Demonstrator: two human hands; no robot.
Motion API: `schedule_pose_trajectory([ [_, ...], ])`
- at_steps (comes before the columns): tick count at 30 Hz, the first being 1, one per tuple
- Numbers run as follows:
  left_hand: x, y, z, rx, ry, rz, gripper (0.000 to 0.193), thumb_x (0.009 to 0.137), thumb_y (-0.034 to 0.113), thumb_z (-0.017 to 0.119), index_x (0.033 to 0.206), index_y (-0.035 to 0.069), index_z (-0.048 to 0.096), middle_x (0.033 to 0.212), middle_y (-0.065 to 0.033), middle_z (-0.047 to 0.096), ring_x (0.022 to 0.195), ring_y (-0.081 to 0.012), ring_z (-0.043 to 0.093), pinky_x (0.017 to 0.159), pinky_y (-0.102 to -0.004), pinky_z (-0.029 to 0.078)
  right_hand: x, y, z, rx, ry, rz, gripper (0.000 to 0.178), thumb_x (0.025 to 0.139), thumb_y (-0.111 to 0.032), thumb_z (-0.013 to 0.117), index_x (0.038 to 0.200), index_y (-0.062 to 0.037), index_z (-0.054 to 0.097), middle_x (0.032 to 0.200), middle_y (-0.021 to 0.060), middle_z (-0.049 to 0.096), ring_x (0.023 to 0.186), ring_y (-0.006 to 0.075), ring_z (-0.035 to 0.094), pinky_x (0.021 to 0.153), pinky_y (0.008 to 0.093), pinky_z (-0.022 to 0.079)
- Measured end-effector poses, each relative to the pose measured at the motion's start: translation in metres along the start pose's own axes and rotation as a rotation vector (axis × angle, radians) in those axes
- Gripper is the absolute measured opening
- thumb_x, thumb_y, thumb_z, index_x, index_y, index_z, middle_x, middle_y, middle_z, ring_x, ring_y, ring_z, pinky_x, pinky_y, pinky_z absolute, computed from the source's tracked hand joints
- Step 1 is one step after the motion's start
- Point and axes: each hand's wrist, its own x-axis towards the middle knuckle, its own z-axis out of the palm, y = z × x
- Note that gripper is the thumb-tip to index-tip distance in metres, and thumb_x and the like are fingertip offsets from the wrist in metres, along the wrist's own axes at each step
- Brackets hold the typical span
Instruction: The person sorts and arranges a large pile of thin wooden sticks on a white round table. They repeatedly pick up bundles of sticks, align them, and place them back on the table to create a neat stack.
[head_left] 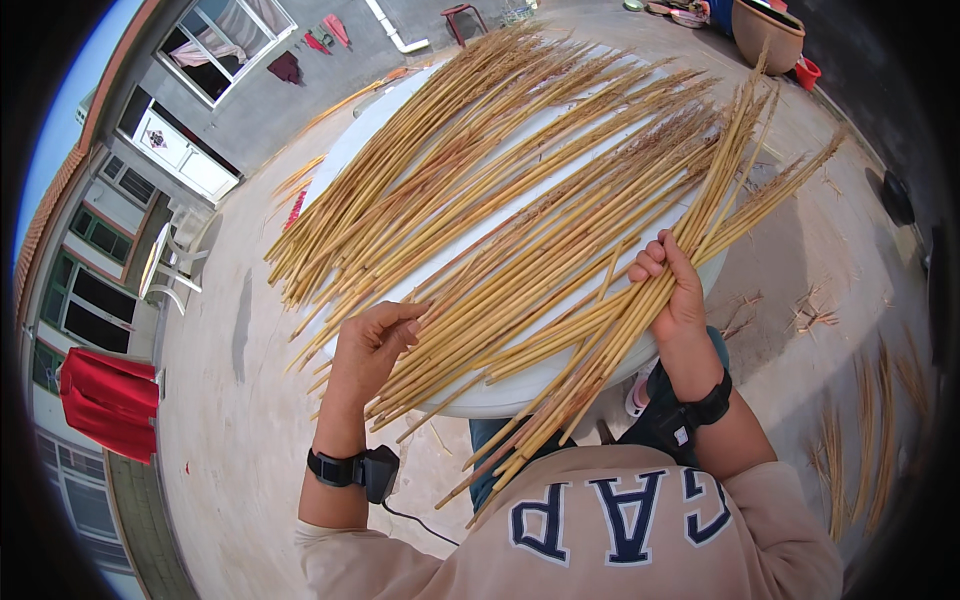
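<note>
My right hand is closed around a bundle of long dry plant stalks. The bundle slants from its feathery tops at the upper right down to bare cut ends near my lap. My left hand is curled, thumb and fingers drawn together by the lower ends of the laid-out stalks. Whatever is between those fingertips, if anything, is hidden. More stalks lie side by side across the white table, their brown seed heads pointing to the far right.
Loose stalks and small broken bits lie on the concrete floor at the right. A white plastic chair stands at the left, near a hanging red garment. A large clay pot and red bucket are at the far right.
</note>
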Motion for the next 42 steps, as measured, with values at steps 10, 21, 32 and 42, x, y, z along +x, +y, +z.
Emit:
schedule_pose_trajectory([
  [10, 0.005, -0.074, -0.037, 0.544, 0.165, 0.039, 0.024, 0.075, 0.003, 0.066, 0.098, 0.003, 0.065, 0.087, -0.0123, 0.062, 0.077, -0.0253, 0.060, 0.070, -0.0323, 0.048, 0.003, 0.003, -0.002, -0.015, -0.023, 0.005, 0.011, 0.092, -0.016, 0.053, 0.085, -0.0089, 0.048, 0.072, -0.0006, 0.048, 0.061, 0.0089, 0.044, 0.061, 0.0266, 0.042],
  [21, 0.011, -0.073, -0.026, 0.708, 0.266, 0.239, 0.030, 0.074, 0.004, 0.064, 0.104, 0.003, 0.063, 0.112, -0.0150, 0.057, 0.104, -0.0345, 0.051, 0.090, -0.0388, 0.042, 0.003, 0.002, -0.002, 0.006, -0.028, 0.016, 0.011, 0.092, -0.016, 0.053, 0.087, -0.0081, 0.048, 0.071, -0.0004, 0.047, 0.062, 0.0091, 0.045, 0.061, 0.0260, 0.042],
  [32, 0.012, -0.065, -0.020, 0.709, 0.162, 0.196, 0.032, 0.077, 0.005, 0.063, 0.109, 0.003, 0.061, 0.115, -0.0157, 0.057, 0.107, -0.0339, 0.051, 0.092, -0.0388, 0.042, 0.001, 0.001, -0.002, 0.007, -0.029, 0.017, 0.009, 0.092, -0.015, 0.053, 0.088, -0.0082, 0.049, 0.072, -0.0002, 0.047, 0.062, 0.0093, 0.045, 0.061, 0.0265, 0.043],
  [42, 0.005, -0.058, -0.021, 0.667, 0.080, 0.168, 0.042, 0.079, 0.006, 0.062, 0.120, 0.005, 0.054, 0.126, -0.0167, 0.050, 0.122, -0.0350, 0.043, 0.099, -0.0386, 0.037, 0.002, 0.001, -0.003, -0.013, -0.020, 0.016, 0.010, 0.092, -0.016, 0.052, 0.088, -0.0087, 0.049, 0.072, -0.0006, 0.047, 0.062, 0.0091, 0.045, 0.060, 0.0267, 0.042],
])
